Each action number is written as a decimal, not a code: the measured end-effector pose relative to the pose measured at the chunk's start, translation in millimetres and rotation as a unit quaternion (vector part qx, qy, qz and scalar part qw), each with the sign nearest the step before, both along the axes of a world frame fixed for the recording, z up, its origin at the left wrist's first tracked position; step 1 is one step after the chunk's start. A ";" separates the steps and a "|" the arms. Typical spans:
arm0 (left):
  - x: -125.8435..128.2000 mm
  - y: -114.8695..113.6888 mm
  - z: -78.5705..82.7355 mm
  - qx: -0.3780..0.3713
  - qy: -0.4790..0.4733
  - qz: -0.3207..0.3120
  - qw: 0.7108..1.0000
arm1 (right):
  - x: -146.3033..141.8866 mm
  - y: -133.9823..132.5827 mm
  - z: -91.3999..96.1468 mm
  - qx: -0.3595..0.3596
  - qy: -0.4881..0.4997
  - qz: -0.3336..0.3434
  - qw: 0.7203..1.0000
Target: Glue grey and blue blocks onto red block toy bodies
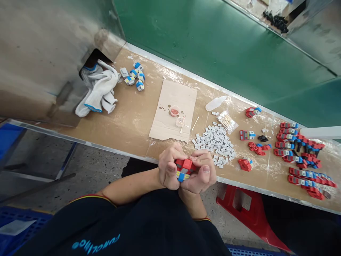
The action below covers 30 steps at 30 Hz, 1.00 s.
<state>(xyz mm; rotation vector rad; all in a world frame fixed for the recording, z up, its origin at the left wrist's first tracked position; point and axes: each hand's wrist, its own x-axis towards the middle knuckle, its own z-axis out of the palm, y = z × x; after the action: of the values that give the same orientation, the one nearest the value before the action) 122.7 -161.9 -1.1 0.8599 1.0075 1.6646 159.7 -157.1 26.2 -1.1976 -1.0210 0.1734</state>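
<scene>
A small red, grey and blue toy robot body (184, 168) is held between my two hands, just off the table's front edge. My left hand (170, 167) grips its left side with curled fingers. On its other side, my right hand (201, 171) is closed with the thumb and fingers pressed against it. Parts of the toy are covered by my fingers. Beyond my hands lies a cardboard sheet (173, 94) bearing a small cup of reddish liquid (174, 111) and a second small clear cup (180, 122). A heap of small grey pieces (217, 140) lies to the right.
White gloves (102, 89) and several blue-grey toy parts (134, 75) sit at the left. A bag of cotton swabs (227, 121) lies beyond the heap. Rows of red toy parts (301, 153) fill the right end. A red stool (245, 209) stands below; a green panel (213, 46) backs the table.
</scene>
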 end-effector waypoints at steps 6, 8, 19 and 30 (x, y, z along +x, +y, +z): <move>-4.6 16.5 30.1 -0.077 -0.091 -0.064 0.991 | 31.1 -3.5 -11.3 -0.093 -0.036 0.135 0.986; -10.0 24.6 35.1 -0.186 -0.166 -0.176 0.952 | 52.6 3.5 -2.1 -0.107 -0.090 0.219 0.966; -33.1 37.6 21.8 -0.287 -0.324 -0.514 0.740 | 98.0 11.2 3.4 -0.265 -0.073 0.378 0.884; -40.8 32.9 16.9 -0.278 -0.279 -0.555 0.733 | 99.2 4.3 -6.8 -0.196 -0.053 0.339 0.919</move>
<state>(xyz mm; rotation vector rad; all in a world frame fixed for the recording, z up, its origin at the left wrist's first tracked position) 81.9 -129.1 15.8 0.3308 0.3301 0.4374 258.9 -152.8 19.5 -1.1693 -1.5211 0.9019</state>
